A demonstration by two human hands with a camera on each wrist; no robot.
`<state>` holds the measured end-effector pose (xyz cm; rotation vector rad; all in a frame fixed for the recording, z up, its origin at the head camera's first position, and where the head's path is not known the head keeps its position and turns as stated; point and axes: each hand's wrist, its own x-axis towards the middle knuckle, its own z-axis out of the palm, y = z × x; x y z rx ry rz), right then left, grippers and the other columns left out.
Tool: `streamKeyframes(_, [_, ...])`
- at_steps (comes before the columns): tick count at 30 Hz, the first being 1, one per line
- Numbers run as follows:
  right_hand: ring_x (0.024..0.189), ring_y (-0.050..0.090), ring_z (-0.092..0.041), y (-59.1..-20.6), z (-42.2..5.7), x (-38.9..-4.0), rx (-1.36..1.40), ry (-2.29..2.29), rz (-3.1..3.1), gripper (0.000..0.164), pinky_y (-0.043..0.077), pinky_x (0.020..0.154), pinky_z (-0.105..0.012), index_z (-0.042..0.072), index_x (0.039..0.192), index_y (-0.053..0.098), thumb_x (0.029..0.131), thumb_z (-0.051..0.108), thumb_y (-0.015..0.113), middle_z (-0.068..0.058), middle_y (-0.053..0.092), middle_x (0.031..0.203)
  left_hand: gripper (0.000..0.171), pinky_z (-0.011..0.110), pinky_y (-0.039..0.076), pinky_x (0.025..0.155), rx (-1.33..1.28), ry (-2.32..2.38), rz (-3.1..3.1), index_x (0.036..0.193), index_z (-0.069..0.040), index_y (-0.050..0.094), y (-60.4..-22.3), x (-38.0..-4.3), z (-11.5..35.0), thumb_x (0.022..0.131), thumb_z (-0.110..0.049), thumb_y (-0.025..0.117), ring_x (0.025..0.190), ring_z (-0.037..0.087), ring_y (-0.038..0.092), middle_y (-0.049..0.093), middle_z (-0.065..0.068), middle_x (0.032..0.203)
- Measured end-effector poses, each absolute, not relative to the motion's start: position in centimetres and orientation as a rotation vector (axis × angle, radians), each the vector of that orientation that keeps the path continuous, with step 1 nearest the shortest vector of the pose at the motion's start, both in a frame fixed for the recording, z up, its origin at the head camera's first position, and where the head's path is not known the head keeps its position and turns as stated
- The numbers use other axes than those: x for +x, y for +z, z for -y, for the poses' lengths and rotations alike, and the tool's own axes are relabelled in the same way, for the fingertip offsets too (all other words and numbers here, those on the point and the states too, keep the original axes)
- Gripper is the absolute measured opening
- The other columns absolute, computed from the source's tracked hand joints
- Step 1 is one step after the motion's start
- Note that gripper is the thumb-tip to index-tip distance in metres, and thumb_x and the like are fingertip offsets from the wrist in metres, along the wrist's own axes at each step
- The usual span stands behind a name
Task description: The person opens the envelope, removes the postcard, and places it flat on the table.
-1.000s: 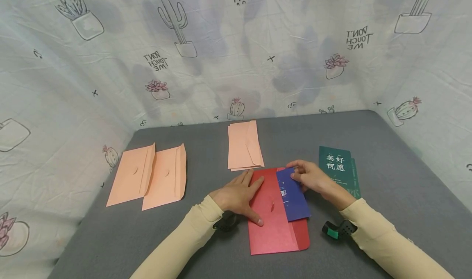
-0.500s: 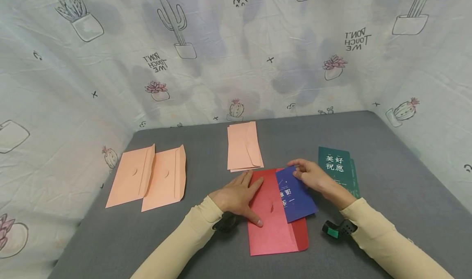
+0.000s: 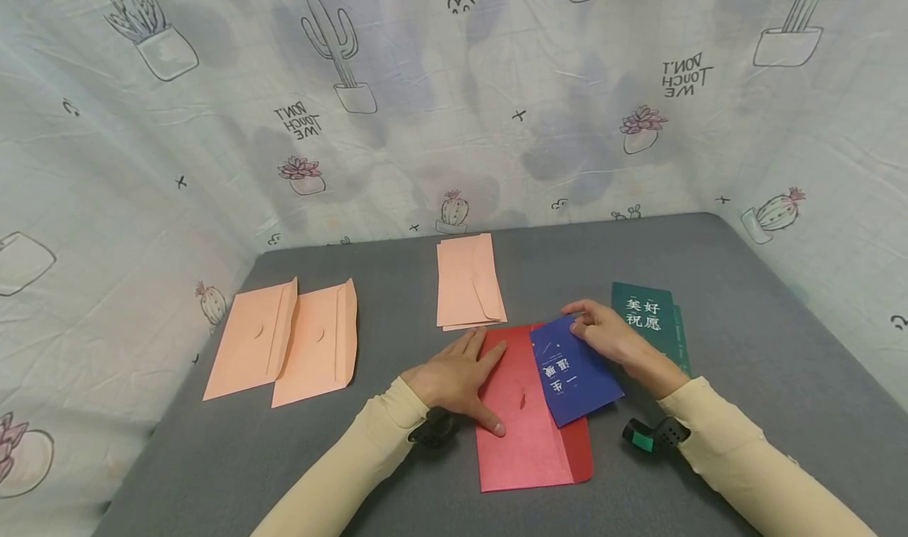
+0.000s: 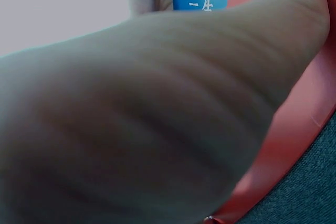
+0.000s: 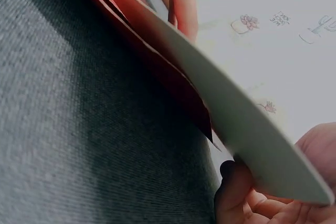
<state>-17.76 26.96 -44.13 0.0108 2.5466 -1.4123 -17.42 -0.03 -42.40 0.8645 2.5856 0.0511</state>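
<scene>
We see the left hand [image 3: 457,379] spread on the red envelope [image 3: 521,454] and the right hand [image 3: 606,336] pinching the blue card [image 3: 576,373], slanted at the envelope's mouth, where, we judge, gentle pressure and squarer alignment would best prevent creasing.

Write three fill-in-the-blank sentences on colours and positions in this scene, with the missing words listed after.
1. The card held by the right hand is coloured ____.
2. The left hand rests on an envelope coloured ____.
3. The green cards lie nearer the person's ____ hand.
Missing words: blue; red; right.
</scene>
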Motion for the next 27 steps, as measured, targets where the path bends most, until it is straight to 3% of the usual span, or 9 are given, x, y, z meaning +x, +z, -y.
streamKeyframes(4, [0.100, 0.065, -0.028, -44.10, -27.20, -17.83, 0.023, -1.397, -2.538, 0.040, 0.050, 0.084, -0.038, 0.001, 0.142, 0.049, 0.103, 0.011, 0.047, -0.028, 0.061, 0.126, 0.122, 0.047, 0.021, 0.127, 0.868, 0.054, -2.585, 0.163, -0.023, 0.021, -42.38, -17.40, 0.03, 0.068, -0.070, 0.081, 0.160, 0.032, 0.010, 0.011, 0.015, 0.171])
streamKeyframes(8, [0.123, 0.055, -0.039, -43.96, -27.44, -17.80, 0.019, -1.355, -2.531, 0.041, 0.044, 0.102, -0.055, 0.004, 0.142, 0.050, 0.103, 0.011, 0.043, -0.030, 0.052, 0.141, 0.121, 0.047, 0.021, 0.127, 0.870, 0.048, -2.585, 0.163, -0.023, 0.021, -42.36, -17.41, 0.02, 0.068, -0.070, 0.080, 0.160, 0.032, 0.010, 0.011, 0.015, 0.171])
streamKeyframes(10, [0.128, 0.051, -0.041, -43.95, -27.52, -17.80, 0.007, -1.338, -2.533, 0.041, 0.041, 0.105, -0.057, 0.005, 0.141, 0.053, 0.102, 0.011, 0.043, -0.029, 0.050, 0.144, 0.121, 0.047, 0.021, 0.127, 0.870, 0.046, -2.586, 0.163, -0.023, 0.021, -42.35, -17.41, 0.02, 0.068, -0.070, 0.080, 0.160, 0.032, 0.010, 0.011, 0.015, 0.171])
streamKeyframes(16, [0.105, 0.060, -0.031, -44.04, -27.52, -17.89, -0.066, -1.322, -2.563, 0.040, 0.047, 0.089, -0.042, 0.001, 0.139, 0.055, 0.100, 0.012, 0.054, -0.025, 0.062, 0.123, 0.121, 0.047, 0.021, 0.127, 0.870, 0.041, -2.587, 0.163, -0.023, 0.021, -42.37, -17.43, 0.03, 0.068, -0.070, 0.080, 0.160, 0.032, 0.010, 0.011, 0.015, 0.171])
streamKeyframes(22, [0.114, 0.058, -0.039, -44.01, -27.75, -17.89, -0.043, -1.325, -2.576, 0.043, 0.046, 0.099, -0.055, 0.001, 0.144, 0.049, 0.102, 0.010, 0.050, -0.034, 0.053, 0.137, 0.121, 0.047, 0.022, 0.127, 0.875, 0.040, -2.586, 0.163, -0.023, 0.021, -42.33, -17.40, 0.06, 0.068, -0.070, 0.080, 0.160, 0.032, 0.011, 0.011, 0.015, 0.171])
streamKeyframes(27, [0.113, 0.057, -0.036, -43.84, -27.85, -17.97, 0.034, -1.367, -2.553, 0.043, 0.044, 0.097, -0.052, 0.002, 0.142, 0.051, 0.101, 0.013, 0.050, -0.030, 0.054, 0.136, 0.121, 0.047, 0.022, 0.127, 0.881, 0.042, -2.586, 0.163, -0.023, 0.021, -42.32, -17.40, 0.09, 0.068, -0.070, 0.080, 0.160, 0.032, 0.011, 0.012, 0.015, 0.171])
